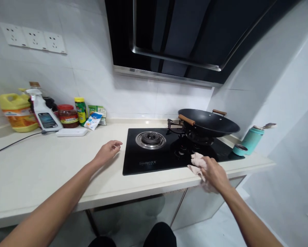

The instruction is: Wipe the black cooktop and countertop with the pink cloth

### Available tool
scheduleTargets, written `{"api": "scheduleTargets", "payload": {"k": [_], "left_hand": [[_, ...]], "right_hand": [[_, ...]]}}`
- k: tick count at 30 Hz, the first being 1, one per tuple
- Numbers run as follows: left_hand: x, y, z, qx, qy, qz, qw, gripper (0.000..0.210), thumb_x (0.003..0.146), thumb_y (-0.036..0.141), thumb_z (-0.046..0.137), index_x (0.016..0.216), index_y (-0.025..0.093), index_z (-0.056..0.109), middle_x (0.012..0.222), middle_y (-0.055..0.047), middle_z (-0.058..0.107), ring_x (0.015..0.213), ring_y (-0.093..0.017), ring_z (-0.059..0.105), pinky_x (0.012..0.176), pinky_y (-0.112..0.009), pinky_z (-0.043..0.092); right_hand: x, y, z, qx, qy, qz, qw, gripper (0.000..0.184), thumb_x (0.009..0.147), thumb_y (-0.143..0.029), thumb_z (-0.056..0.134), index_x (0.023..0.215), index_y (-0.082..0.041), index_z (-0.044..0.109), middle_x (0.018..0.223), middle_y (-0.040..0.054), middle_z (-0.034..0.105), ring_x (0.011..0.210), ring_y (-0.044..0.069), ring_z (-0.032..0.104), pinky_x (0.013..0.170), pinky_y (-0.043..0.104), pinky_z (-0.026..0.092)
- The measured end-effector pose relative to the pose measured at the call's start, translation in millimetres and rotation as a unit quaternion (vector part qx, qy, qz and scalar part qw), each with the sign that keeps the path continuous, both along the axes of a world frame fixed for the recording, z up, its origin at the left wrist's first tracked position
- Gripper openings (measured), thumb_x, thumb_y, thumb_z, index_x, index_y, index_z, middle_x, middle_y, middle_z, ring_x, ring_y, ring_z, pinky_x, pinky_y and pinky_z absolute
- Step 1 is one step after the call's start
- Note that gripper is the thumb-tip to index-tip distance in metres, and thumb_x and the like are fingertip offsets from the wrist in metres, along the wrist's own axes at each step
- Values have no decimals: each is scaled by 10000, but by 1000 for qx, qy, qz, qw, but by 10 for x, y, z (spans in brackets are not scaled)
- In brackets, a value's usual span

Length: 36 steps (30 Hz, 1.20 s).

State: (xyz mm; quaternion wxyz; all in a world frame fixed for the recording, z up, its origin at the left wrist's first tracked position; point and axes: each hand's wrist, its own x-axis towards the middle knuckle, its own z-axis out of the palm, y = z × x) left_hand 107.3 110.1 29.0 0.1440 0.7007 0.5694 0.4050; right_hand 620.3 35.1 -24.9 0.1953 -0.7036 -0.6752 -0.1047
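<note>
My right hand (215, 174) is closed around a crumpled pale pink cloth (198, 160) at the front edge of the black glass gas stove (140, 165). Part of the cloth hangs past the counter's edge. Just left of the stove, my left hand (109, 151) is low over the counter with nothing in it, its fingers loosely bent and a little apart. The left burner (151, 140) has no pot support on it. A black wok (210, 123) with wooden handles sits over the right burner, and a dark pan support (175, 126) shows beside it.
Along the back left of the counter (53, 164) stand a yellow jug (18, 113), a spray bottle (45, 111), a red-lidded jar (67, 116), a green bottle (81, 111) and packets (94, 120). A teal flask (253, 139) and its cup (239, 150) stand right. The range hood (169, 34) overhangs.
</note>
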Motion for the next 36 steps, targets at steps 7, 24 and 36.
{"api": "scheduleTargets", "payload": {"k": [7,24,36], "left_hand": [[0,-8,-227,43,57,-8,997,319,834,389,504,998,225,723,1027,-55,719,928,-239,662,876,-376,508],[80,-6,-273,46,112,-82,989,317,931,362,454,1024,219,721,1040,-66,724,935,-236,674,873,-383,514],[82,-31,-295,17,127,-86,988,307,930,325,446,1042,210,708,1067,-71,744,1003,-231,679,915,-364,518]], "right_hand": [[547,79,131,41,26,-133,990,504,934,-393,530,1396,-203,467,1263,154,635,1046,305,659,773,368,447],[-1885,-192,379,-62,-92,155,982,237,860,-255,625,1092,-226,587,1032,63,613,891,228,614,734,312,399],[-2100,910,344,-9,-74,87,993,265,949,-342,597,1165,-196,551,1097,101,631,983,257,602,838,339,405]]}}
